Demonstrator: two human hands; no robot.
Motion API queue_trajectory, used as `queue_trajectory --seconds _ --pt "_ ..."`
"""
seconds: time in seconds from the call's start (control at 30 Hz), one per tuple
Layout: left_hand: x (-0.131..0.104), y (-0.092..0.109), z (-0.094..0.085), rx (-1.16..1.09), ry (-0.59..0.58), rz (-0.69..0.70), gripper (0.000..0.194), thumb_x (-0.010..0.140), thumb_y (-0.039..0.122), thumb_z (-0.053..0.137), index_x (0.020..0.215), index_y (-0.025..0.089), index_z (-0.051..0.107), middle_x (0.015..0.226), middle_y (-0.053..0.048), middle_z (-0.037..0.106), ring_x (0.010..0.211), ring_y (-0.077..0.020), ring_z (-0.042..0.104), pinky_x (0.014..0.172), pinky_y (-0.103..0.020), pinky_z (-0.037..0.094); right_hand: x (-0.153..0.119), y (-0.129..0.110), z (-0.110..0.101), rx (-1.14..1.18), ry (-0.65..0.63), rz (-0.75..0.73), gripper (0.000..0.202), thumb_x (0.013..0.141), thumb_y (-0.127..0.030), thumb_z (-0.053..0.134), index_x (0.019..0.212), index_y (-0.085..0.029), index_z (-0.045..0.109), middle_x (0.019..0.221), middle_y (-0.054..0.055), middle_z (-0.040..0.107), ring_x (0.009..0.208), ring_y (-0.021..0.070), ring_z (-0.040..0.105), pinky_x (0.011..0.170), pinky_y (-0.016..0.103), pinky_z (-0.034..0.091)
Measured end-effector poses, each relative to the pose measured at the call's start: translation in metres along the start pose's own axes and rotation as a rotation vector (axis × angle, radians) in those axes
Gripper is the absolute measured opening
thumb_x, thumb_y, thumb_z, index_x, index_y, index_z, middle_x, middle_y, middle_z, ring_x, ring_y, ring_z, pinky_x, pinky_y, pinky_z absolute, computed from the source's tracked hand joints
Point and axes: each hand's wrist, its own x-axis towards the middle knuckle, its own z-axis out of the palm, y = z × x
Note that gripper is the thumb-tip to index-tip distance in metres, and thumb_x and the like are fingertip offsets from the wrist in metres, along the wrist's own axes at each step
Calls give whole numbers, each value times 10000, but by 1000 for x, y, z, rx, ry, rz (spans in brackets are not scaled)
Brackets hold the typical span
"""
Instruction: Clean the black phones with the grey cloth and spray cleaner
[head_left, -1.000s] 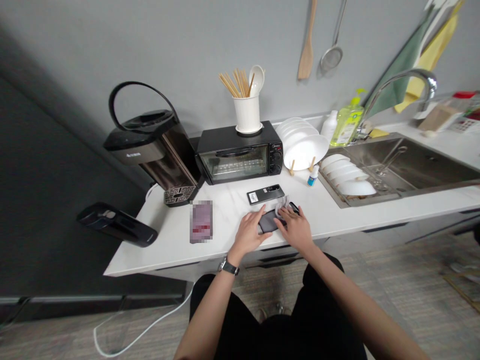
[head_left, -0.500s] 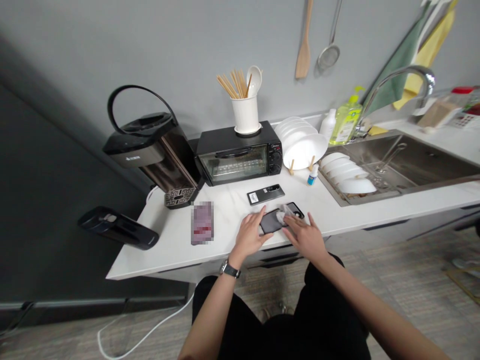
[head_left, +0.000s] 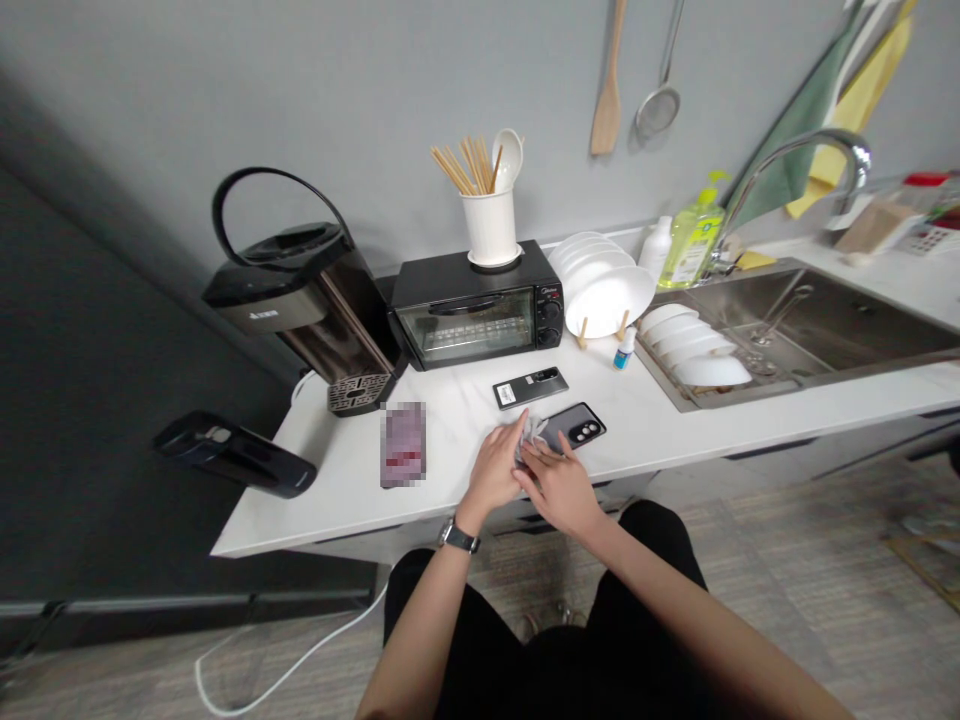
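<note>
White countertop [head_left: 459, 392] runs along a grey wall [head_left: 360, 90], and on it, near the front edge, we find the dark phone case [head_left: 579, 426] lying flat, camera openings toward its 2 o'clock end. We read the left hand [head_left: 493, 468] as open, thumb and forefinger spread at the 8 o'clock end; whether it grips that end we cannot tell, since fingers and cloth hide it. We have the right hand [head_left: 564, 492] half closed, fingertips holding the crumpled pale cloth [head_left: 534, 432] down at the same end. From the case, a second phone [head_left: 530, 388] lies just beside at 11 o'clock, the small bottle [head_left: 624, 350] stands at 1 o'clock, and the sink [head_left: 847, 372] is at 3 o'clock. We judge the case light, thin and slightly flexible, likely to slide on the smooth surface under sideways pressure. We would hold it by the two long edges, thumb against fingers, or brace it at the 8 o'clock end, keeping load off the thin rim around the openings. We rate the cloth soft and limp; take it in a bunched fold.
</note>
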Motion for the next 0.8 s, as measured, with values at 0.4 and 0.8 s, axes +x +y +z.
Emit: queue_trajectory --seconds 0.4,0.8 --pt "4 7 -6 -26 6 -12 984 865 406 805 1654 314 224 1476 -73 602 1305 -304 527 1142 -478 382 -26 82 -38 -228 93 126 444 1098 -410 413 1462 -217 580 1447 139 649 1357 321 601 1241 668 196" --pt "2 -4 -1 -19 16 8 888 877 198 650 1659 259 234 1376 -116 620 1225 -288 557 1073 -449 455 6 2 -3 -24 -29 -46 375 1081 -394 471 1304 -169 672 1327 147 728 1318 278 631 1229 552 317"
